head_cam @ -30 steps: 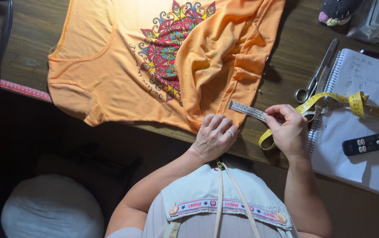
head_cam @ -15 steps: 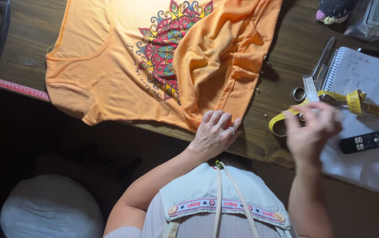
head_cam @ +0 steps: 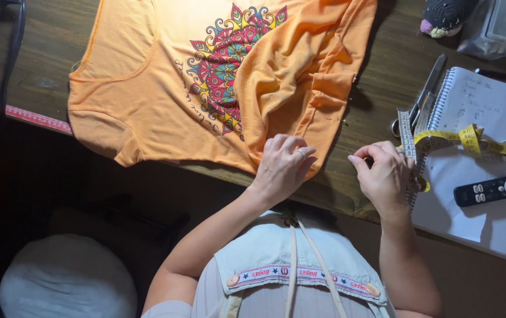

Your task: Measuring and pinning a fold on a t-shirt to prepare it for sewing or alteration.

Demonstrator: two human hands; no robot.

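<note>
Noted a dark wooden table (head_cam: 382, 70) filling the upper half of the frame. Found an orange T-shirt (head_cam: 147, 88) with a many-coloured round print spread over its upper middle, one side folded back on itself, the lower edge at the table's near rim. Saw at right a spiral notebook (head_cam: 488, 218), with a yellow tape measure (head_cam: 470, 138) and a black remote (head_cam: 494, 188) lying across it, scissors (head_cam: 423, 94) and a short ruler (head_cam: 406, 126) just beside its spine.

Judged the step as fixing the folded edge in place; judged the next move to call for steady cloth and a fine fingertip grip.

Saw the left hand (head_cam: 282, 168) at lower middle, palm down on the fold, fingers curled; could not tell whether gripping or only pressing. Saw the right hand (head_cam: 385, 174) near it, off the cloth, thumb and fingertips pinched together on something too small to make out.
</note>
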